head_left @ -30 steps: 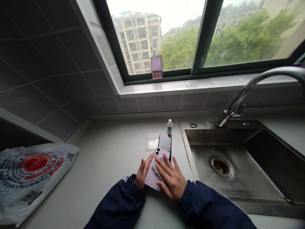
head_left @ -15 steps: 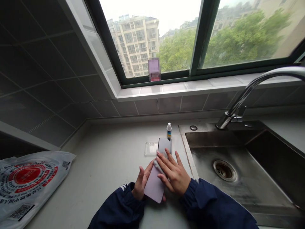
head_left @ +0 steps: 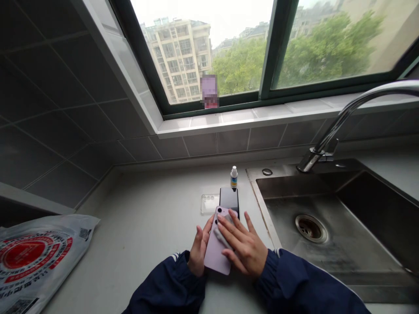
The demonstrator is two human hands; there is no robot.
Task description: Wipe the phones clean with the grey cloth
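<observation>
A lilac phone (head_left: 218, 257) lies tilted, back side up, with its camera lenses at the top left corner. My left hand (head_left: 198, 253) is closed around its left edge, thumb raised; the fingers beneath are hidden. Over the phone's back, my right hand (head_left: 244, 246) presses a folded whitish cloth (head_left: 222, 238) under its long, nearly flat fingers. Just beyond lies a second phone (head_left: 229, 198) with a dark, glossy screen, partly covered by the lilac one. A clear phone case (head_left: 209, 204) rests to its left. Behind it a small white bottle (head_left: 233, 176) with a blue and yellow label stands upright.
To the right is a steel sink (head_left: 262, 209) with a drain (head_left: 310, 228) and a curved faucet (head_left: 340, 117). A white plastic bag (head_left: 65, 244) with red print sits at the left on the pale counter (head_left: 147, 209). Behind runs a tiled window sill (head_left: 235, 117).
The cloth under my right hand has slid down from the phone's top end, uncovering the camera lenses. Both hands and the lilac phone appear slightly further right as the view has shifted.
</observation>
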